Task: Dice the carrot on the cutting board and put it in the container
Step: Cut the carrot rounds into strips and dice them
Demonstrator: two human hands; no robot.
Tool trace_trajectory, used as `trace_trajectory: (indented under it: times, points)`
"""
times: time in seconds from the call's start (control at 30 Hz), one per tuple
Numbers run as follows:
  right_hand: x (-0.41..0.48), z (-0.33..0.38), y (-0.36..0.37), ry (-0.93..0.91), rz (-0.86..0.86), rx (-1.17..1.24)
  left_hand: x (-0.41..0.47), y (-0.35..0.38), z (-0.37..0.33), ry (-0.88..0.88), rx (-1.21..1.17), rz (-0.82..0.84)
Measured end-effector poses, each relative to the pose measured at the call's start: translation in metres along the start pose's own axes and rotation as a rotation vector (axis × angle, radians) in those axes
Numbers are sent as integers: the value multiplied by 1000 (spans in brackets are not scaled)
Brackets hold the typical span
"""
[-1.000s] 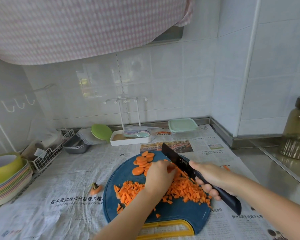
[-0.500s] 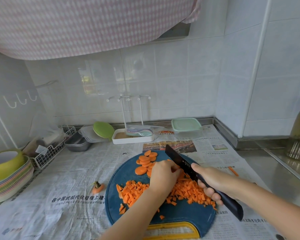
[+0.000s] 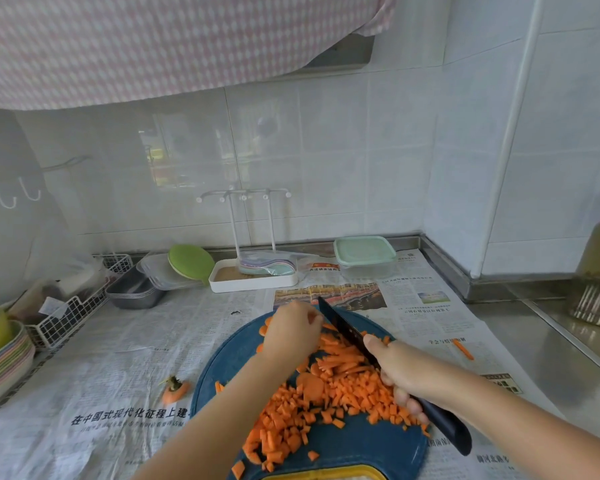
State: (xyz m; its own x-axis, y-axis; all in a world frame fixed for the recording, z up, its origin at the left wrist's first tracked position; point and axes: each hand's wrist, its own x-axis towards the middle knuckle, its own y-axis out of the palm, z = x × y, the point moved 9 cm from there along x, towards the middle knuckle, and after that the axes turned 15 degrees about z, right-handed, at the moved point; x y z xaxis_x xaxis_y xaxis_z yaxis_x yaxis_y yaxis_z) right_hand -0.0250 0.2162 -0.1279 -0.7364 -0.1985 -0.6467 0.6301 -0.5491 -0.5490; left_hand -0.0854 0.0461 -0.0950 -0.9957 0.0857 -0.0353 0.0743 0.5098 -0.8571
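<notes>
Left hand [image 3: 293, 332]: knuckles up at the far side of the cutting board [image 3: 361, 448]. Its fingers curl down over carrot slices [image 3: 264, 328] and pin them. We see only orange edges at its left; the rest is hidden under the palm.

Right hand [image 3: 400, 370]: wrapped around the dark handle of the knife [image 3: 342, 325], thumb up near the blade. The blade runs diagonally away from us, its tip just past the left fingertips. We cannot tell whether the flat of the blade touches those fingers or sits just beside them.

Carrot, relative to the hands:
- Long carrot strips [image 3: 340, 358] lie between the two hands, against the blade's left face.
- A broad heap of diced carrot [image 3: 291, 414] covers the middle of the board, nearer us than both hands and partly under the left forearm.
- A few whole rounds [image 3: 310, 384] sit on the heap's far edge.

The container [image 3: 364, 254] has its mint lid on. It stands by the back wall, beyond the knife tip and well apart from the board.

The carrot top [image 3: 175, 389] lies on the newspaper [image 3: 101, 358] just left of the board. One stray strip [image 3: 463, 349] lies on the paper to the right of the right hand.
</notes>
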Motion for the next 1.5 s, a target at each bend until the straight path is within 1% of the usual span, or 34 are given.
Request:
trace_trajectory:
  times: [0.1,0.2,0.27,0.4,0.57,0.73,0.83,0.93,1.0,1.03,1.1,1.13,1.2,1.23,1.27,1.33,1.4,1.43,1.5]
  points:
    - [0,0,-2,-26,-18,30,19,6,7,-78,63,102]
    - [-3,2,-5,-48,-43,54,25,15,6,-143,49,161]
    - [-5,5,-6,-61,-57,58,26,20,2,-147,50,178]
    - [-7,4,-4,-49,-44,80,23,20,7,-186,69,147]
    - [-4,2,-2,-5,-17,45,29,28,2,-183,149,276]
    - [-6,8,1,86,29,13,28,24,3,-158,209,186]
    - [-4,10,4,133,67,-5,20,23,-8,-111,213,193]
    - [2,13,6,134,43,4,17,23,-16,-107,224,224]
    - [5,13,6,140,33,-8,15,23,-18,-71,242,234]
    - [7,13,6,136,35,-5,17,27,-10,-93,254,262]
    - [11,8,3,115,40,39,18,27,2,-139,220,255]
    - [13,3,1,99,45,90,15,26,3,-127,209,256]
    - [11,-5,-3,55,69,225,1,16,-11,-26,174,226]
    - [9,-7,-5,31,87,273,-6,11,-19,39,145,184]
    - [7,-9,-6,11,104,302,-15,7,-26,97,114,153]
    - [3,-12,-8,-16,124,325,-29,12,-35,173,75,162]
    - [-1,-13,-11,-45,126,327,-37,27,-37,191,102,210]
    - [-4,-14,-13,-60,121,327,-38,34,-36,196,115,208]
    - [-9,-15,-16,-84,116,328,-41,37,-37,215,111,151]
